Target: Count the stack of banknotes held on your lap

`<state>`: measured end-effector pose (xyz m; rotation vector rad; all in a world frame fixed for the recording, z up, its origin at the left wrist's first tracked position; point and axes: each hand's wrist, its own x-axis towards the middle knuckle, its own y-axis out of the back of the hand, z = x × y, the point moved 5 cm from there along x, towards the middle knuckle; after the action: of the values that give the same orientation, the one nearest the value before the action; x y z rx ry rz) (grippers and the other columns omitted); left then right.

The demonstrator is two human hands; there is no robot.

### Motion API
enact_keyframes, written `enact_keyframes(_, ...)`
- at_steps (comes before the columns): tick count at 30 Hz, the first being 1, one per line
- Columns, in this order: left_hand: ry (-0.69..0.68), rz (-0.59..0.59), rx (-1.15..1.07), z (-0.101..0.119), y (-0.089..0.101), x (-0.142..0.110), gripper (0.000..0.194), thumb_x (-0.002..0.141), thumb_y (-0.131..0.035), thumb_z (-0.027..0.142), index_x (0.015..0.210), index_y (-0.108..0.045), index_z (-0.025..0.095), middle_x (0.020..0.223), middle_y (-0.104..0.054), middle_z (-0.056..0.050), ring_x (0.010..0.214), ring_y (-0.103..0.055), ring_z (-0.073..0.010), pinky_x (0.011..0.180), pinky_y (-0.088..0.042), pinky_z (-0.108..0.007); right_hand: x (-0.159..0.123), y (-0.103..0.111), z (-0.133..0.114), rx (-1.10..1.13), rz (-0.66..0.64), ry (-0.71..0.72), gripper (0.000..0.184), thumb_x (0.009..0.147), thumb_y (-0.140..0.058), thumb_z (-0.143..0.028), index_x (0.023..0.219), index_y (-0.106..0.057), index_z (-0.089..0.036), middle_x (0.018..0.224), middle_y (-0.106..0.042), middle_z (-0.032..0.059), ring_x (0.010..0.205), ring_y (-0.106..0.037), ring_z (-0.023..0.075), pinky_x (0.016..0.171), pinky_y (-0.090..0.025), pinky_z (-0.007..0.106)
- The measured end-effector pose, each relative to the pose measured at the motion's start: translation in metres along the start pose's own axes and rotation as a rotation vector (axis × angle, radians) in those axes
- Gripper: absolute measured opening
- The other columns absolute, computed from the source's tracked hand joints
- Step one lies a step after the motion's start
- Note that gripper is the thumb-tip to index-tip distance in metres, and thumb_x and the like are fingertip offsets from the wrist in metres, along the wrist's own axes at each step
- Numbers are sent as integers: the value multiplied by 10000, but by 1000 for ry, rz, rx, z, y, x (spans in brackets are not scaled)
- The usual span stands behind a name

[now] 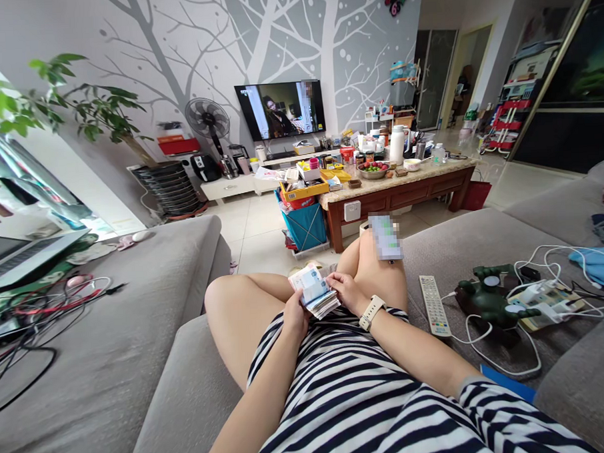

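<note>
A thick stack of printed paper slips (315, 289), white with blue and pink print, sits above my lap; they look like banknotes, but the print is too small to read. My left hand (294, 313) is closed on the stack's left side, its thumb on top. At the right edge, the fingers of my right hand (347, 292) pinch the slips. A cream wristwatch (372, 313) is on my right wrist. Beyond that hand, a phone-like slab (385, 237), blurred out, rests on my right knee.
On the grey sofa (463, 239) to the right lie a remote control (434, 305), a dark green figure (485, 295) and a power strip (556, 305) with white cables. Tangled cables (50, 317) and a laptop (28, 265) are at left. A cluttered coffee table (395, 192) stands ahead.
</note>
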<state>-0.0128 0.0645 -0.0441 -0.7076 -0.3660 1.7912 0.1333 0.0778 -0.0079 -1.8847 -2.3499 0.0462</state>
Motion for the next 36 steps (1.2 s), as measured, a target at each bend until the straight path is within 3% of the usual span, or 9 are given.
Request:
enact_keyframes(3,11,11,-10,2,-3,-5,298,863,-480,175,1080,-639,48,919,-722,-155,807,-701,-255,762,-577,-390,-1,0,-1,-10,-4,-10,325,824,-513,-477,732,-563,-169,646,-556,14,674,-472,156,609,-364,281)
enact_keyframes(11,-27,-16,52,4,-4,-9,261,790,-550,134,1011,-669,61,854,-721,-129,749,-696,-238,715,-580,-365,2,0,-2,-39,47,-6,308,704,-681,-456,745,-522,-195,626,-515,-18,656,-452,142,612,-371,271)
enact_keyframes(20,-70,-79,117,9,-8,-17,174,760,-597,112,896,-705,97,772,-717,-93,734,-689,-219,711,-562,-321,6,6,4,-107,74,63,267,787,-626,-403,669,-500,-199,644,-537,35,724,-468,191,635,-375,314)
enact_keyframes(27,-10,-10,22,0,0,-2,236,855,-496,169,967,-675,65,832,-715,-123,696,-690,-207,724,-572,-356,2,5,-1,-93,67,47,257,767,-638,-388,658,-502,-199,653,-538,32,733,-474,194,632,-371,312)
enact_keyframes(36,-14,-26,-6,0,0,1,265,863,-495,167,1034,-673,71,975,-716,-146,883,-694,-248,804,-564,-360,0,2,-2,-64,56,32,278,692,-681,-417,708,-535,-181,682,-544,2,729,-482,160,645,-389,279)
